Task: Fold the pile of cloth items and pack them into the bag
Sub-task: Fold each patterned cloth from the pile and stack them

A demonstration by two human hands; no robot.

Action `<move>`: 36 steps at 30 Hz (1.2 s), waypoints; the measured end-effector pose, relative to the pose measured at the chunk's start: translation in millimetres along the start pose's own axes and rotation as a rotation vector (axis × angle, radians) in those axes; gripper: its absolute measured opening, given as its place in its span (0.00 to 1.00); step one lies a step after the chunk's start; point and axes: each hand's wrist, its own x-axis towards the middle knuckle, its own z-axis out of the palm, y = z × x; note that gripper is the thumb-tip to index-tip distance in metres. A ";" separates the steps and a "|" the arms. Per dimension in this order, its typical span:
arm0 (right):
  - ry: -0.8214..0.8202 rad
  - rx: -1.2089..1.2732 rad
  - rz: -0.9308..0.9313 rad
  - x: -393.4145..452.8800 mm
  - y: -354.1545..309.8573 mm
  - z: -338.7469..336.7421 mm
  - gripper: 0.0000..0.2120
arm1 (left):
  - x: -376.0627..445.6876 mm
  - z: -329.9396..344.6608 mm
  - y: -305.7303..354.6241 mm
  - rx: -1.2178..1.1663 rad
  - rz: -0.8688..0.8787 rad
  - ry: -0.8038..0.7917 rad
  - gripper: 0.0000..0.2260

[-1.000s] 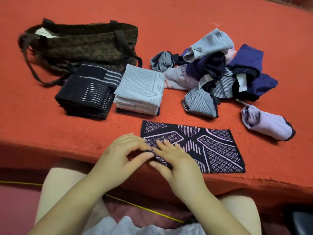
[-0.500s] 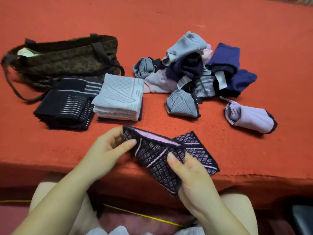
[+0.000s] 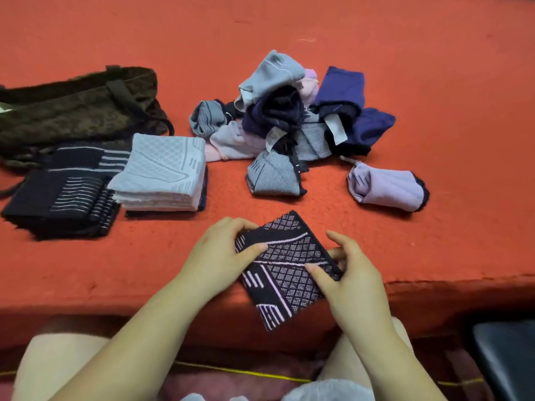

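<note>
Nearest the camera, the left hand (image 3: 215, 256) and the right hand (image 3: 351, 273) each pinch an opposite edge of a folded dark patterned cloth (image 3: 285, 270), thumbs on top, holding it tilted over the front edge of the red worktop (image 3: 434, 68). Beyond it, to the left, 2 folded stacks sit side by side: a dark striped stack (image 3: 62, 195) and a pale grey stack (image 3: 162, 175). Farther back lie a loose pile of cloth items (image 3: 292, 123), a separate lilac piece (image 3: 388, 186), and the brown bag (image 3: 75, 108) at far left.
</note>
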 end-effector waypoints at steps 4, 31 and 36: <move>-0.045 -0.049 0.029 6.5 2.1 -2.4 0.26 | 1.1 -4.7 3.5 0.039 -0.041 -0.062 0.13; -0.600 0.652 0.312 24.6 -84.2 41.2 0.23 | -11.3 -77.1 -10.0 -1.627 -0.495 0.060 0.19; -0.379 0.675 0.207 54.4 -118.5 63.0 0.22 | -2.7 -101.1 -25.8 -1.438 -0.342 0.386 0.14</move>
